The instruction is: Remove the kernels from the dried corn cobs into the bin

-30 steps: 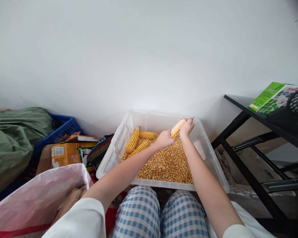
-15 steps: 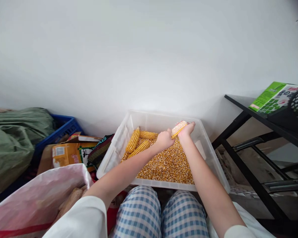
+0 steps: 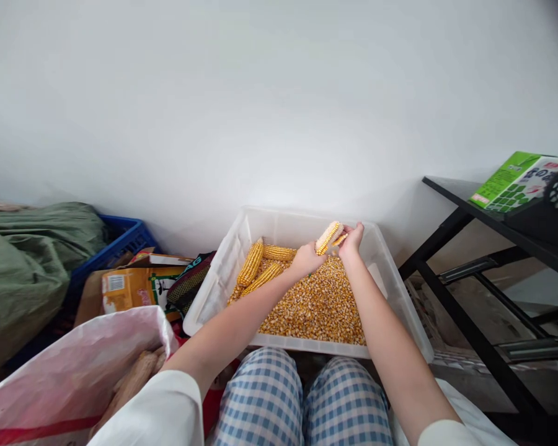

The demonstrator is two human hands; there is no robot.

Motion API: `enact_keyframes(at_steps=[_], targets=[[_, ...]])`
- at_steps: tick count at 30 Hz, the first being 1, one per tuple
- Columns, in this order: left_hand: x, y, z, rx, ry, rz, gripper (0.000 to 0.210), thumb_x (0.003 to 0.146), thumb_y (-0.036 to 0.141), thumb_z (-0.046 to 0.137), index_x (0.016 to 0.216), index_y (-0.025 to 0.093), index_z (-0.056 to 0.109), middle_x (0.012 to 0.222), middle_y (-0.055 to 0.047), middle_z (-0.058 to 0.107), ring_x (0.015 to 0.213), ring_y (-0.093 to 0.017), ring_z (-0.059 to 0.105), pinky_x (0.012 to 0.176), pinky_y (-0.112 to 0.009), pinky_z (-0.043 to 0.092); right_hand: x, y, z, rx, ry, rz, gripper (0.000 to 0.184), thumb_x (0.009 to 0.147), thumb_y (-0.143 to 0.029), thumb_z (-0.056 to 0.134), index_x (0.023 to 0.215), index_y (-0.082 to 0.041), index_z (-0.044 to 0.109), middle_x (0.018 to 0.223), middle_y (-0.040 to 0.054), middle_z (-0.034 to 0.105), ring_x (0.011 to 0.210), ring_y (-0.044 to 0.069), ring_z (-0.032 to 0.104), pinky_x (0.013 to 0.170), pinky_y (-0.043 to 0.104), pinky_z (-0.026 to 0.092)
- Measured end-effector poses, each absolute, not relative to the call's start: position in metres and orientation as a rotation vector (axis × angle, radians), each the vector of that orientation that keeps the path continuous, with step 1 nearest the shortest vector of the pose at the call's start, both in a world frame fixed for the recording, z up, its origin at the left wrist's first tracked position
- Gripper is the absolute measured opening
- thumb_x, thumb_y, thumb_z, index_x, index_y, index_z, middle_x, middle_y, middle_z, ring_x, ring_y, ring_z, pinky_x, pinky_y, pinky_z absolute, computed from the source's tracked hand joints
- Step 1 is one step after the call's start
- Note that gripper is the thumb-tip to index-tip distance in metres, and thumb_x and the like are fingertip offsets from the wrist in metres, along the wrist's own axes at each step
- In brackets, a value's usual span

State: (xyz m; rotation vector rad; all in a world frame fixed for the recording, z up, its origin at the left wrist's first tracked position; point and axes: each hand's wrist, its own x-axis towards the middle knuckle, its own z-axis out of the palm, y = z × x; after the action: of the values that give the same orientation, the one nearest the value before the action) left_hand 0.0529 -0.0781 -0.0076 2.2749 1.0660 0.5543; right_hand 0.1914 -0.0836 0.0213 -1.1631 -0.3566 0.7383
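A partly stripped corn cob (image 3: 329, 238) tilts up above the bin, pale and bare along its top and still yellow with kernels lower down. My left hand (image 3: 309, 256) is closed around its lower end. My right hand (image 3: 351, 240) is just right of the cob, its fingers curled around some loose yellow kernels (image 3: 339, 240) beside it. Under both hands a bed of shelled corn kernels (image 3: 314, 310) covers the bottom of a translucent plastic bin (image 3: 307, 344). Several full ears of corn (image 3: 250, 262) lie on the kernels at the bin's left.
A pink-and-white sack (image 3: 88, 359) holding brownish cobs stands at my left. Behind it are a carton with a yellow package (image 3: 130, 288) and a blue crate (image 3: 125, 238) under green cloth (image 3: 41, 241). At right, a black stand (image 3: 465, 192) carries a green-and-white box (image 3: 516, 179).
The cob has turned more upright in my left hand. My right hand has come away from the cob's upper end, and loose kernels now show at its fingers.
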Motion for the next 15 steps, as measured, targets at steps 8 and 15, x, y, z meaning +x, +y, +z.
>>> enact_keyframes(at_steps=[8, 15], targets=[[0.046, -0.076, 0.002, 2.813, 1.252, 0.486, 0.025, 0.079, 0.021, 0.044, 0.104, 0.014, 0.045, 0.095, -0.014, 0.059, 0.09, -0.026, 0.059, 0.073, -0.034, 0.047, 0.185, -0.086, 0.02, -0.934, -0.048, 0.968, 0.054, 0.084, -0.053, 0.006, 0.07, -0.018, 0.045, 0.056, 0.0035, 0.054, 0.051, 0.015, 0.055, 0.053, 0.029, 0.046], [0.056, -0.093, 0.003, 2.781, 1.027, 0.394, 0.035, 0.075, 0.022, 0.049, 0.107, 0.013, 0.04, 0.082, -0.01, 0.063, 0.076, -0.025, 0.062, 0.068, -0.033, 0.048, 0.179, -0.084, 0.022, -1.072, -0.047, 0.563, 0.042, 0.087, -0.047, 0.018, 0.064, -0.02, 0.041, 0.045, -0.0011, 0.046, 0.039, 0.014, 0.047, 0.044, 0.028, 0.044]])
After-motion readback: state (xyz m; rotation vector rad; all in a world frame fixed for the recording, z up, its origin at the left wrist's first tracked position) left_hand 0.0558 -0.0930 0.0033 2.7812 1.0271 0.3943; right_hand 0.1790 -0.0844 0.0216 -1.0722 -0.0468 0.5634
